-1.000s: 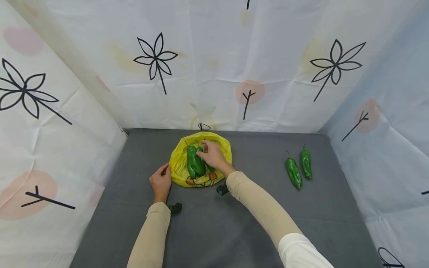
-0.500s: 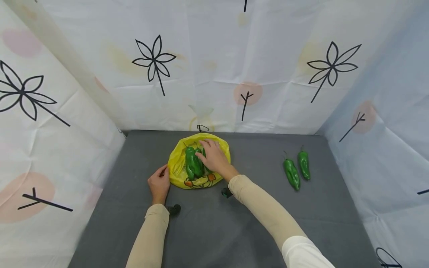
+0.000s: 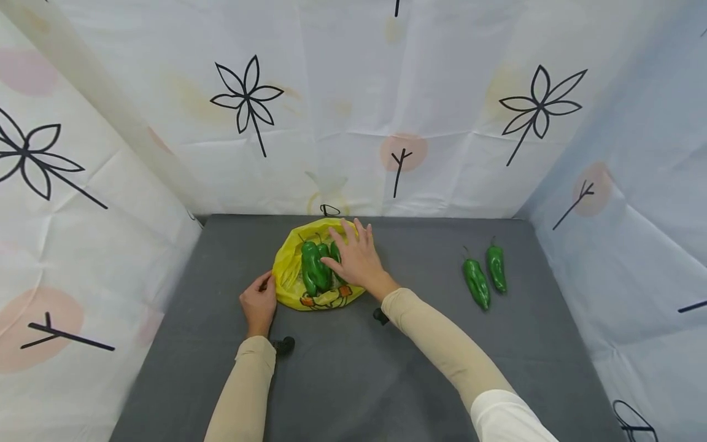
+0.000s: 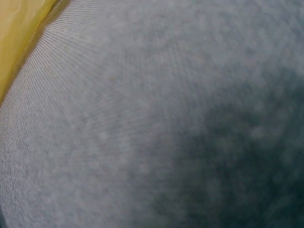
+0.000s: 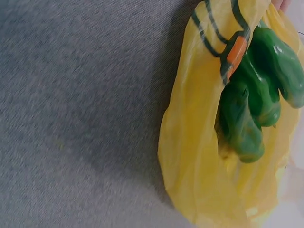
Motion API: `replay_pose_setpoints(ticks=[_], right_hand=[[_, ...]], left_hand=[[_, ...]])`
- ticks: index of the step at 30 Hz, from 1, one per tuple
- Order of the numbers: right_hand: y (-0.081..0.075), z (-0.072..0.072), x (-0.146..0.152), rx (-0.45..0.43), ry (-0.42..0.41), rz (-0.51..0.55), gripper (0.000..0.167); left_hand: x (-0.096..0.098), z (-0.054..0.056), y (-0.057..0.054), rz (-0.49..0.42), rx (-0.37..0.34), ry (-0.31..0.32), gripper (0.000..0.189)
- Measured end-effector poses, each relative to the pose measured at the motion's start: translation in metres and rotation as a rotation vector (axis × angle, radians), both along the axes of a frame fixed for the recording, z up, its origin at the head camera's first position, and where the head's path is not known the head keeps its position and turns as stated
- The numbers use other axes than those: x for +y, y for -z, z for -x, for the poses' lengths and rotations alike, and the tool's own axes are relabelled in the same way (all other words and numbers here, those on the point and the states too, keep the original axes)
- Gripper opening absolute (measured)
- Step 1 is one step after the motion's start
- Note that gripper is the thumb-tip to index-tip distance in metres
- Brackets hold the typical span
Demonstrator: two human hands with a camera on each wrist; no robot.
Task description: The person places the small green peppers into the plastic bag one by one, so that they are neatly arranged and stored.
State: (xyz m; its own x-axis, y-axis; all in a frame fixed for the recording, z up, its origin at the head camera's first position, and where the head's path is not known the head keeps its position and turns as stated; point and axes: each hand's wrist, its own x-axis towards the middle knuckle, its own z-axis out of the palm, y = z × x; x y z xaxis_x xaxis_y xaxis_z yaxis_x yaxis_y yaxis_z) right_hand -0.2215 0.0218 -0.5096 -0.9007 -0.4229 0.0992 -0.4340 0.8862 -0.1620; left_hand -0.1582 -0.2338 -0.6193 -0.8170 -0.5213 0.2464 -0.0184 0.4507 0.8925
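A yellow plastic bag (image 3: 285, 270) with an orange and black print lies open on the grey table. Inside it rest green peppers (image 3: 310, 267), three of them showing in the right wrist view, where the bag wall (image 5: 190, 142) stands in front of the peppers (image 5: 280, 61). My left hand (image 3: 258, 304) pinches the bag's left rim. Over the right part of the bag, my right hand (image 3: 359, 258) spreads its fingers, thumb beside the peppers, and covers that side of the rim. The left wrist view catches only a corner of the bag (image 4: 19, 33).
Two more green peppers, a nearer one (image 3: 477, 283) and a farther one (image 3: 496, 268), lie at the table's right. White printed cloth (image 3: 353, 110) walls off the back and both sides of the grey table (image 3: 420, 368).
My right hand has let go of a pepper in the bag, lifted slightly to the right and spread its fingers. My left hand keeps its pinch on the rim.
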Motion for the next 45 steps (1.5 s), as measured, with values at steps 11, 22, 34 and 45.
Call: replay_pose_setpoints(ticks=[11,22,34,45], right_hand=[[0.004,0.001,0.019,-0.006,0.029,-0.039,0.086],[0.015,-0.001,0.037,0.045,0.027,-0.071,0.088],[0.022,-0.010,0.065,0.052,0.043,-0.062,0.086],[0.019,-0.007,0.095,0.051,0.074,-0.077,0.089]], left_hand=[[0.001,0.000,0.000,-0.011,-0.007,0.006,0.022],[0.001,0.000,0.000,0.003,-0.018,-0.012,0.023],[0.001,-0.002,0.002,0.016,-0.014,-0.007,0.023],[0.001,0.001,0.001,0.016,-0.001,-0.009,0.021]])
